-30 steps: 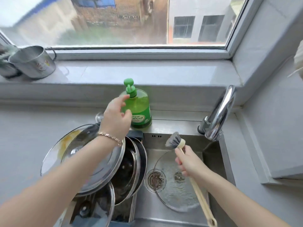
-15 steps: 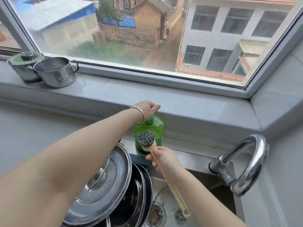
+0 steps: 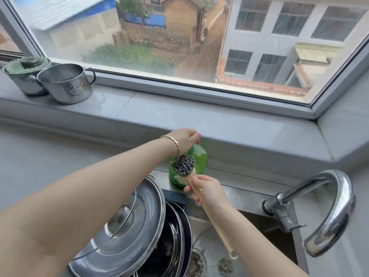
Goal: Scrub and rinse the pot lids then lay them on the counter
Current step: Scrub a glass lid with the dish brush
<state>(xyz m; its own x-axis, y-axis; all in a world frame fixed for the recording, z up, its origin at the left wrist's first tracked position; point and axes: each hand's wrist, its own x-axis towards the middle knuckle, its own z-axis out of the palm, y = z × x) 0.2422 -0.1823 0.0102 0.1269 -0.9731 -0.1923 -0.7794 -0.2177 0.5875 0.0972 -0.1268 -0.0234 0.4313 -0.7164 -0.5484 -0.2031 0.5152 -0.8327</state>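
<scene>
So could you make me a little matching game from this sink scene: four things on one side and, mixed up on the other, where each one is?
Things
1. dish brush
2. green soap bottle
3. steel mug
4. tap

Places
A. on the windowsill, far left
B. arching over the sink, on the right
C. gripped by the right hand
D. behind the sink, with the left hand on its top

Pairs: 1-C, 2-D, 3-A, 4-B
</scene>
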